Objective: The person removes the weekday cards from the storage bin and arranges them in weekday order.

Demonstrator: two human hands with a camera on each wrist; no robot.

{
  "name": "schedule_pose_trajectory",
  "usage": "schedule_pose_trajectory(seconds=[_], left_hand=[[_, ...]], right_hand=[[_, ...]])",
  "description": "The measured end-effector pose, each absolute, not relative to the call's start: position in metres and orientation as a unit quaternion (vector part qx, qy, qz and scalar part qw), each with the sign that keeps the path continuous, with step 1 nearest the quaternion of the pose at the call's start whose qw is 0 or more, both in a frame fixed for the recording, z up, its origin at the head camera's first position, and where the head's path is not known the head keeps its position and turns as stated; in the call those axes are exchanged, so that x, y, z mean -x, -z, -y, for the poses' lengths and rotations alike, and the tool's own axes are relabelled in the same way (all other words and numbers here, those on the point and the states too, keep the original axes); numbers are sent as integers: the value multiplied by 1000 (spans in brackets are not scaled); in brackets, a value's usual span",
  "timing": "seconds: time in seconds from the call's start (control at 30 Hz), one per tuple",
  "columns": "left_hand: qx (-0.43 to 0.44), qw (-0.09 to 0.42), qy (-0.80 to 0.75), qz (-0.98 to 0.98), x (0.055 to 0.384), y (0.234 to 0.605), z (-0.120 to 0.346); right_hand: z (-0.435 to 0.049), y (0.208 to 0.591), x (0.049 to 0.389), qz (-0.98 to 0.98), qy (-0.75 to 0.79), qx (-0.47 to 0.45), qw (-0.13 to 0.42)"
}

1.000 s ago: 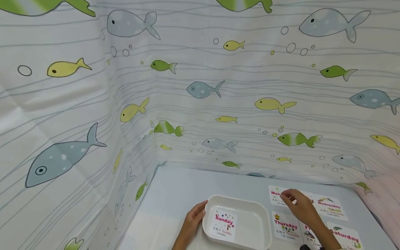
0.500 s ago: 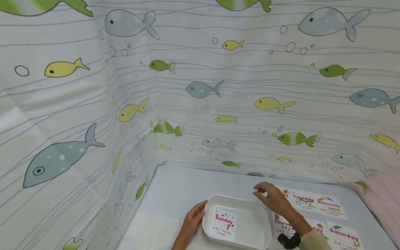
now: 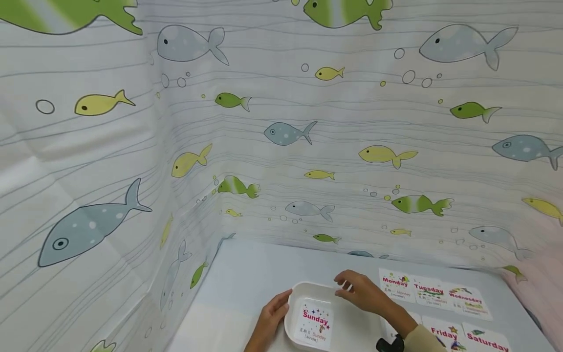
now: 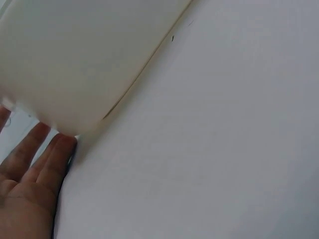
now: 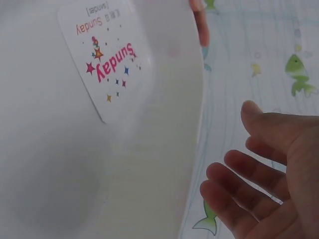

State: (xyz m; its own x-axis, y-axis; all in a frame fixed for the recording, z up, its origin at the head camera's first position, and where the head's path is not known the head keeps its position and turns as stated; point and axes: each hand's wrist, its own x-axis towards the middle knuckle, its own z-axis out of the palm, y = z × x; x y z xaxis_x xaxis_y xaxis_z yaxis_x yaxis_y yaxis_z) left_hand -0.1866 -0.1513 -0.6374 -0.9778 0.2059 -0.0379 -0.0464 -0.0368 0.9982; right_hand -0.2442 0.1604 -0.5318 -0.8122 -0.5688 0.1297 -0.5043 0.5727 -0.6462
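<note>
A white plastic tray (image 3: 352, 335) stands on the table with a "Sunday" card (image 3: 315, 326) lying inside at its left. My left hand (image 3: 270, 318) rests its fingertips against the tray's left side. In the left wrist view, the fingers of that hand (image 4: 35, 194) reach nearly straight to the tray's outer wall (image 4: 89, 59). My right hand (image 3: 362, 293) hovers over the tray's far right rim. It holds nothing, and the right wrist view shows its fingers (image 5: 227, 201) loosely bent and apart from the tray wall (image 5: 174, 149).
Right of the tray lie cards in two rows: Monday (image 3: 395, 288), Tuesday (image 3: 433, 297) and Wednesday (image 3: 468, 304) behind, Friday (image 3: 444, 335) and Saturday (image 3: 488, 341) in front. My right forearm partly covers another front card. A fish-patterned curtain (image 3: 343, 112) surrounds the table (image 3: 264, 264).
My right hand has moved left from above the Monday card to over the tray's far rim, uncovering the back row. The left hand stays at the tray. The head view has tilted slightly up.
</note>
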Motion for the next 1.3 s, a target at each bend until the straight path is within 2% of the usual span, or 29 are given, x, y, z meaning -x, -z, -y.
schedule_pose_trajectory(seconds=[0.47, 0.67, 0.9, 1.3], left_hand=[[-62, 77, -718, -689, 182, 641, 154], [-70, 74, -726, -680, 186, 640, 154], [-57, 94, -728, -677, 181, 642, 152], [-67, 81, -727, -678, 184, 639, 151]], right_hand=[[-123, 547, 256, -875, 289, 366, 133], [-110, 564, 259, -886, 247, 361, 154], [-109, 579, 249, -890, 240, 353, 161], [-112, 583, 247, -901, 173, 374, 139]])
